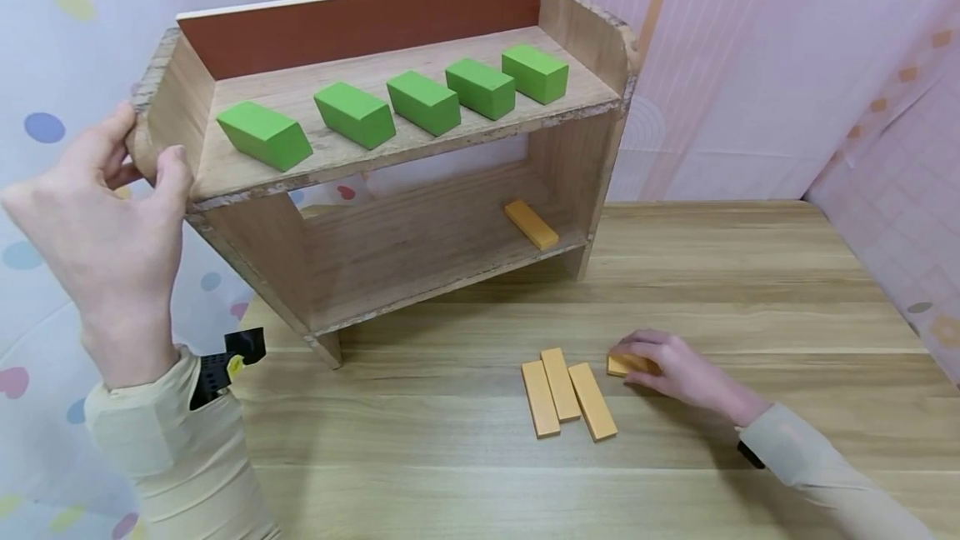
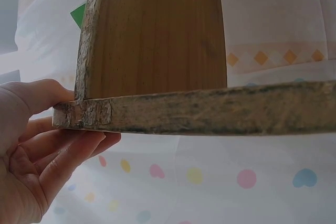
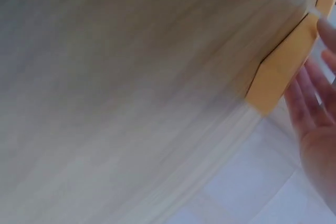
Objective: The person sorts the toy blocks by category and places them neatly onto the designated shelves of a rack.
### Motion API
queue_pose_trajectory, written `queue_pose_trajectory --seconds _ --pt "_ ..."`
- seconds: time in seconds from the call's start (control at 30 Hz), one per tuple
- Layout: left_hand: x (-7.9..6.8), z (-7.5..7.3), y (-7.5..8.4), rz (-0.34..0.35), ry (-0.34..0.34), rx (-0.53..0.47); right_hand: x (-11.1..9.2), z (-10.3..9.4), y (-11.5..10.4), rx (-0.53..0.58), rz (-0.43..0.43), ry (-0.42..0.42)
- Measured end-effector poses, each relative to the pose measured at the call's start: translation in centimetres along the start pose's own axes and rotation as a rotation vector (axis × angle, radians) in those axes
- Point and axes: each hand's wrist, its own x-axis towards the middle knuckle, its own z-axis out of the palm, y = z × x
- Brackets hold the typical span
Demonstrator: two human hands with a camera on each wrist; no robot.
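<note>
My left hand [image 1: 112,215] grips the left side panel of a small wooden shelf [image 1: 420,248], thumb in front and fingers behind. The left wrist view shows that hand [image 2: 47,145] around the rough edge of the wooden panel [image 2: 210,109]. On the table, my right hand [image 1: 678,369] pinches an orange block [image 1: 621,365] between thumb and fingers. In the right wrist view this orange block [image 3: 283,66] lies beside the fingers. Left of the hand, three flat orange blocks [image 1: 558,386] lie side by side. Another orange block [image 1: 532,225] rests on the lower shelf board, at its right.
Several green blocks [image 1: 423,101] stand in a row on the upper shelf board. A reddish-brown back panel [image 1: 367,27] closes the top behind them. Wood-grain table [image 1: 750,273] extends to the right, and patterned cloth [image 1: 750,65] hangs behind and at the sides.
</note>
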Motion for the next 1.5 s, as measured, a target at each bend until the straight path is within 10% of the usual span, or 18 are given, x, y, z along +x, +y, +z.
queue_pose_trajectory --seconds 0.4,0.77,1.0,1.5 --pt "0.0 0.0 0.2 -0.031 0.001 0.019 -0.6 -0.4 1.1 -0.026 -0.092 -0.027" --pt "-0.1 -0.2 -0.3 0.104 0.006 0.001 -0.5 -1.1 1.4 -0.053 -0.081 -0.129" --pt "0.0 0.1 0.1 -0.014 0.005 0.008 -0.3 -0.9 1.7 -0.088 -0.171 -0.002" --pt "0.0 0.1 -0.2 0.031 0.0 -0.005 1.7 -1.1 1.1 -0.084 -0.272 0.212"
